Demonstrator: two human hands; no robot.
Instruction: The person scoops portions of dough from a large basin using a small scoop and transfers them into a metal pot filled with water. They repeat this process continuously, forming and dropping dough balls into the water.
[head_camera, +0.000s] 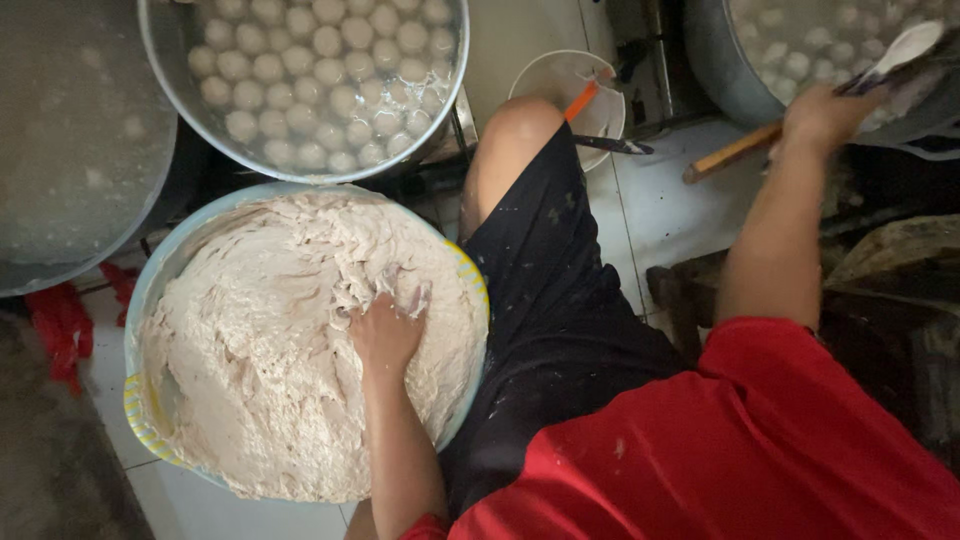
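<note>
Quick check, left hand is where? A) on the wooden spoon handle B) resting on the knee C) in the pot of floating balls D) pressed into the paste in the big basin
D: the left hand is sunk into the pale paste in the basin, fingers buried; the spoon is in the right hand.

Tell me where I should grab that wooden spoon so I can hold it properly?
Grip the wooden-handled spoon on its bare wooden handle, about where the right hand holds it now. The pale bowl end lies over the pot of floating balls, so probably come from the free handle end, which sticks out toward the tiled floor.
</note>
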